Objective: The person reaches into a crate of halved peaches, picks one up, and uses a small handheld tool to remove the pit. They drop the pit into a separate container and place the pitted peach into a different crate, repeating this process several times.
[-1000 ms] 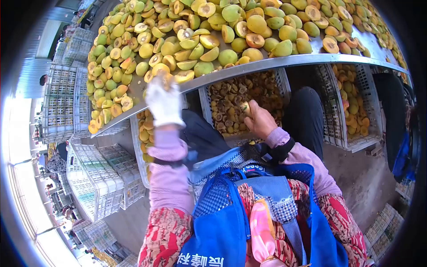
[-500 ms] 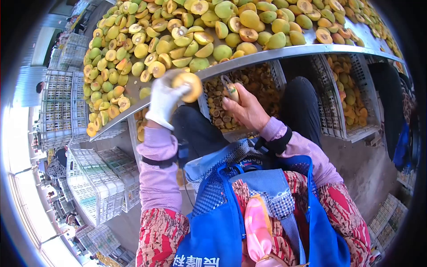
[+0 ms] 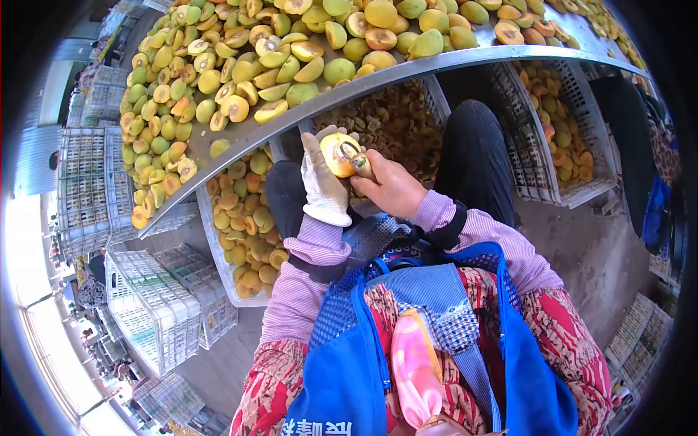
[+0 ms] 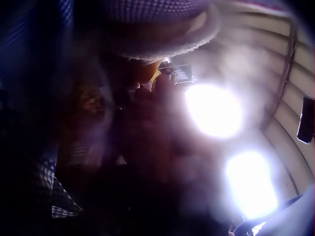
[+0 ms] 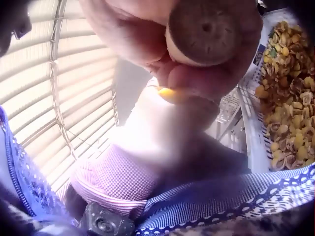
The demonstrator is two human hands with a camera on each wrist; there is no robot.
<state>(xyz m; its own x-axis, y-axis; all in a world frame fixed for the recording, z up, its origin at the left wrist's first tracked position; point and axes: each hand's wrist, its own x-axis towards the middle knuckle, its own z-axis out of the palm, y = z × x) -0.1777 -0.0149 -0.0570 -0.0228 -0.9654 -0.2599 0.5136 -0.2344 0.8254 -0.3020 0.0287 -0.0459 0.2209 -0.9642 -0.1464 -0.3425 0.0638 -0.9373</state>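
Head view: the two hands have come together at centre frame, just below the bench (image 3: 451, 59) rim. The gloved left hand (image 3: 323, 185) cups a yellow fruit (image 3: 336, 154) in a closed grip. The right hand (image 3: 392, 190) grips a small wooden-handled tool (image 3: 360, 167) whose wire loop lies against the fruit. By the look of it the tool is now working on the fruit, over the crate of pits (image 3: 396, 120). Half a second ago the hands were apart: the left held the fruit higher and further left, by the bench edge, and the right hung with the tool over the pits. A second ago the left hand was still up on the bench among the piled fruit.

Left wrist view: dark and washed by glare. Only the glove cuff (image 4: 162, 34) and an orange sliver of fruit (image 4: 146, 73) below it are readable.

Right wrist view: at the top of the frame, bare fingers wrap the tool's round butt end (image 5: 204, 29). A yellow edge of fruit (image 5: 172, 93) shows beneath, against the white glove (image 5: 147, 132).
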